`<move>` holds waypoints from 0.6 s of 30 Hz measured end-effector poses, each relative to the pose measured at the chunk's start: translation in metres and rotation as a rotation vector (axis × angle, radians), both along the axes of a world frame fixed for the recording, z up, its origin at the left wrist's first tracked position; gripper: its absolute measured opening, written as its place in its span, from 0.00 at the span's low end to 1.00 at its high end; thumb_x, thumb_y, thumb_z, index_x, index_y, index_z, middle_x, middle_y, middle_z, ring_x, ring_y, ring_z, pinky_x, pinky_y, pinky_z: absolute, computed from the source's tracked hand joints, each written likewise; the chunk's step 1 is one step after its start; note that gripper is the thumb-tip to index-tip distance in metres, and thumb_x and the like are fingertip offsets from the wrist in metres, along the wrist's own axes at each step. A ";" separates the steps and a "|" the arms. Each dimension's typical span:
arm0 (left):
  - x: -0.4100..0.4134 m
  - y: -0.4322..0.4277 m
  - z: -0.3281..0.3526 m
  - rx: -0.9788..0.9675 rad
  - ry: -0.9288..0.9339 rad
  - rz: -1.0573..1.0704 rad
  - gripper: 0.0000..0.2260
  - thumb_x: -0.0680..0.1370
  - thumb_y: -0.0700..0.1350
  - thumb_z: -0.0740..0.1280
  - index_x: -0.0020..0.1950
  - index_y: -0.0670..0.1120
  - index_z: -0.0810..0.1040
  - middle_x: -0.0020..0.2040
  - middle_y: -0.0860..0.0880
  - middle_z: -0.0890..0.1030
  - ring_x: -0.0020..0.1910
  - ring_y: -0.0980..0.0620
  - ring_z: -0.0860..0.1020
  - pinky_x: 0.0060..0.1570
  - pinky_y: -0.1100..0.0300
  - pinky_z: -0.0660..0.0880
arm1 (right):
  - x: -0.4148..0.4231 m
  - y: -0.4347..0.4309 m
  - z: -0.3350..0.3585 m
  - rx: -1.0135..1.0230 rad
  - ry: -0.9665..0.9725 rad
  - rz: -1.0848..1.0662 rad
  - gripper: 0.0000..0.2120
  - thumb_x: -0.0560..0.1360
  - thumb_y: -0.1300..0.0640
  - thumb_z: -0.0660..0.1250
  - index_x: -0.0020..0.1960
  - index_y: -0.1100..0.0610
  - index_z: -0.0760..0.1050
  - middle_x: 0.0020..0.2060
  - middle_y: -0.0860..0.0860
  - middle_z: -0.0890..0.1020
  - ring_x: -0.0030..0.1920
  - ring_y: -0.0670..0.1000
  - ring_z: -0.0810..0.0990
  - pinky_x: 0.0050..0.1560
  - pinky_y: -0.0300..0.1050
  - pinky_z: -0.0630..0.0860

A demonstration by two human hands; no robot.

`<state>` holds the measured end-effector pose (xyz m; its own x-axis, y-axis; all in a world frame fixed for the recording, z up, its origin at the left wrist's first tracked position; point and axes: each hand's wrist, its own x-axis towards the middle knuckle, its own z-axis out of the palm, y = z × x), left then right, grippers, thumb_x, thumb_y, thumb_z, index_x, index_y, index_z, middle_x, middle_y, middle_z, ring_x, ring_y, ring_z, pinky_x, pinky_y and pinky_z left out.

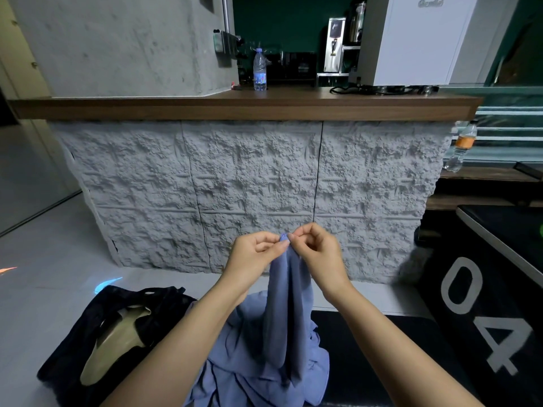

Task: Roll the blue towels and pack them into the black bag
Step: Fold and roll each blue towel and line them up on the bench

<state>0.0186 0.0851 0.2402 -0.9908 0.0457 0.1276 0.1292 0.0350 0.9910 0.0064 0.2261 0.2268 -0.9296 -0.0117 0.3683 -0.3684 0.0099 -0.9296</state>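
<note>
A blue towel [286, 312] hangs in front of me, lifted by its top edge. My left hand [255, 254] and my right hand [316, 252] pinch that edge side by side, fingertips almost touching. Below it a heap of blue towels [264, 380] lies on the floor, partly behind my forearms. The black bag [97, 333] lies to the left of the heap with its mouth open, showing a pale lining.
A grey stone-textured counter front [249, 186] with a wooden top [235, 105] rises right ahead. A black mat [367, 348] is under the heap, and a black panel marked 04 [484, 304] stands at the right. Water bottles [260, 70] stand on the counter.
</note>
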 end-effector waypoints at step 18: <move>-0.077 -0.104 0.007 0.008 0.085 0.413 0.10 0.80 0.37 0.61 0.40 0.47 0.73 0.36 0.49 0.76 0.33 0.57 0.71 0.33 0.67 0.67 | -0.031 0.137 -0.062 1.151 0.193 -0.096 0.19 0.74 0.33 0.57 0.35 0.46 0.71 0.40 0.42 0.73 0.45 0.47 0.70 0.47 0.46 0.67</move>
<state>-0.0581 -0.0186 0.2473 -0.9115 -0.3545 0.2084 0.1873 0.0934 0.9779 -0.0249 0.3634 0.1647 -0.8745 -0.3632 0.3214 -0.4547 0.8445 -0.2829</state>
